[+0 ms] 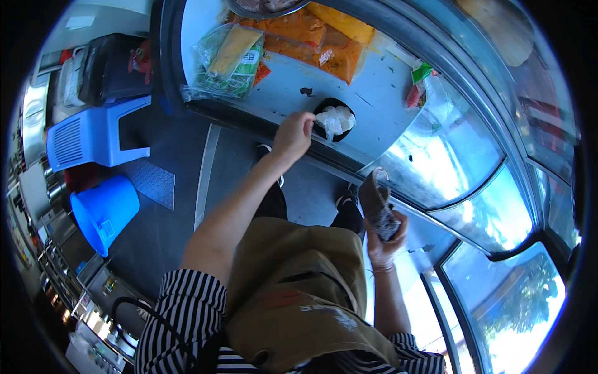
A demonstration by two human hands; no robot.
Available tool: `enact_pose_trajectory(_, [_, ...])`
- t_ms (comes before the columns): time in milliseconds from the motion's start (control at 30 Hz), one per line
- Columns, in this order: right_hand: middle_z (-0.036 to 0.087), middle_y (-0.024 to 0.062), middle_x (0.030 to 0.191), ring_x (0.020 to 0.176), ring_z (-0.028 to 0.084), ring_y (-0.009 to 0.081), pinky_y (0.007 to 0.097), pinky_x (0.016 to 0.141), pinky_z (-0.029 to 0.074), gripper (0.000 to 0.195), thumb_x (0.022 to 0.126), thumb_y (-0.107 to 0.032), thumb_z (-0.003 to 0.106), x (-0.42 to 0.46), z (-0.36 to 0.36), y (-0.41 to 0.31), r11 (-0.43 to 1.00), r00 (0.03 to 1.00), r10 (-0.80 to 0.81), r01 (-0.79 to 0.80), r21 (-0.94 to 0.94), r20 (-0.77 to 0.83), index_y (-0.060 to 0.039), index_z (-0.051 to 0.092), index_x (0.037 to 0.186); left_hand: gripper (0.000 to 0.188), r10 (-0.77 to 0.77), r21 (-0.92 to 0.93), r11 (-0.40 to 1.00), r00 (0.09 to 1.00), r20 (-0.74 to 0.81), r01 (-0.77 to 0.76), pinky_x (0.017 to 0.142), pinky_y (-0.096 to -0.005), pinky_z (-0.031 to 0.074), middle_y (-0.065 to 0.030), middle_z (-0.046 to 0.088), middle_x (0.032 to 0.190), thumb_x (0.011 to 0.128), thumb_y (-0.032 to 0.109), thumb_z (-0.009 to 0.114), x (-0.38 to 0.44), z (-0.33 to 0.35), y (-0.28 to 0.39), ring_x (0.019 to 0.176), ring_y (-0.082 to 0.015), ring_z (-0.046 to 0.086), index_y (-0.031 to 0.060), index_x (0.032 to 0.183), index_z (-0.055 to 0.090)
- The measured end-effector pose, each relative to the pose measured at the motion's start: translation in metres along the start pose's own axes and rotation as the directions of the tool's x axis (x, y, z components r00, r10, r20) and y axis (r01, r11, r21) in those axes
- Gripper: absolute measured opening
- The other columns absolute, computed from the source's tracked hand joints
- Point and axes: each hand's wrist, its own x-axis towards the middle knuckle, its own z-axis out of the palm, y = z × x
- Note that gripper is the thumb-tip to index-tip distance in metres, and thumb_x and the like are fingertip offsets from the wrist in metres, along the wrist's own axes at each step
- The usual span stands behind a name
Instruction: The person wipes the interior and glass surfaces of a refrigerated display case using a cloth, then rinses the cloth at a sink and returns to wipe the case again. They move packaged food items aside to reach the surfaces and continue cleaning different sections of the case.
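My left hand (294, 135) reaches over the front edge of a glass-fronted display case (373, 100), its fingers curled in. Its fingertips are beside the rim of a small black bowl (322, 134); whether they touch it or pinch anything I cannot tell. Inside the bowl sit white pieces (346, 118) with a crumpled clear plastic wrapper (332, 125). On the right, my right hand (390, 240) grips a dark, curved, hollow-looking object (373, 196) with a greyish, frost-like surface. It is held upright in front of the case's edge, and its exact kind is unclear.
Flat orange sauce packs (317, 53) and a green-printed plastic bag (233, 65) lie in the case, below a metal bowl (268, 10). Curved glass (448, 140) bounds the right. A blue stool (98, 133) and a tipped blue bucket (110, 210) are on the left.
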Motion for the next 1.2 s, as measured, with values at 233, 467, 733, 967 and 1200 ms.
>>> enact_pose_trajectory(233, [0.055,0.0067,0.092,0.086,0.051,0.0160,0.0308,0.081,0.043,0.050,0.068,-0.010,0.083,-0.040,0.095,-0.038,0.972,0.972,0.222,-0.214,0.100,-0.078,-0.0023,0.052,0.107,0.033,-0.178,0.158,0.977,0.949,0.261,0.140,0.088,-0.0444,0.054,-0.0222,0.069,0.104,0.087,0.020,0.066,0.088,0.059,-0.066,0.099,-0.0385,0.066,0.0018,0.115,0.065])
enact_pose_trajectory(467, [0.056,0.0072,0.090,0.079,0.054,0.0143,0.0279,0.069,0.047,0.052,0.068,-0.006,0.083,-0.027,0.118,-0.024,0.980,0.982,0.173,-0.164,0.108,-0.080,-0.0041,0.050,0.109,0.024,-0.194,0.259,0.963,0.847,0.495,0.069,0.086,-0.0459,0.053,-0.0256,0.067,0.102,0.087,0.016,0.063,0.111,0.073,-0.074,0.100,-0.0396,0.065,0.0019,0.107,0.065])
enact_pose_trajectory(733, [0.058,0.0076,0.094,0.084,0.058,0.0136,0.0260,0.072,0.049,0.046,0.077,-0.006,0.080,0.043,0.127,-0.003,0.954,0.974,0.221,-0.204,0.220,-0.058,-0.0026,0.050,0.112,0.042,-0.469,0.006,0.868,0.815,0.341,0.496,0.078,-0.0376,0.056,-0.0173,0.066,0.109,0.091,0.010,0.061,0.124,-0.035,-0.129,0.093,-0.0251,0.066,0.0007,0.132,0.054])
enact_pose_trajectory(967, [0.058,0.0106,0.103,0.095,0.056,0.0181,0.0313,0.088,0.046,0.036,0.091,-0.011,0.068,0.127,0.174,0.007,0.922,0.946,0.309,-0.273,0.274,-0.098,-0.0036,0.051,0.122,0.020,-0.291,-0.249,0.918,0.951,0.106,0.309,0.059,-0.0276,0.046,-0.0040,0.059,0.073,0.096,0.012,0.058,0.076,-0.119,-0.165,0.063,-0.0110,0.055,0.0001,0.112,0.060])
enact_pose_trajectory(1200, [0.053,0.0197,0.123,0.116,0.053,0.0384,0.0465,0.102,0.044,0.036,0.089,-0.013,0.063,0.204,0.204,0.101,0.867,0.840,0.208,-0.396,-0.303,-0.502,-0.0079,0.062,0.124,0.021,-0.484,-0.388,0.788,0.871,0.087,0.477,0.064,-0.0218,0.048,-0.0039,0.067,0.085,0.093,0.008,0.060,0.023,-0.176,-0.144,0.073,-0.0074,0.061,-0.0005,0.112,0.063])
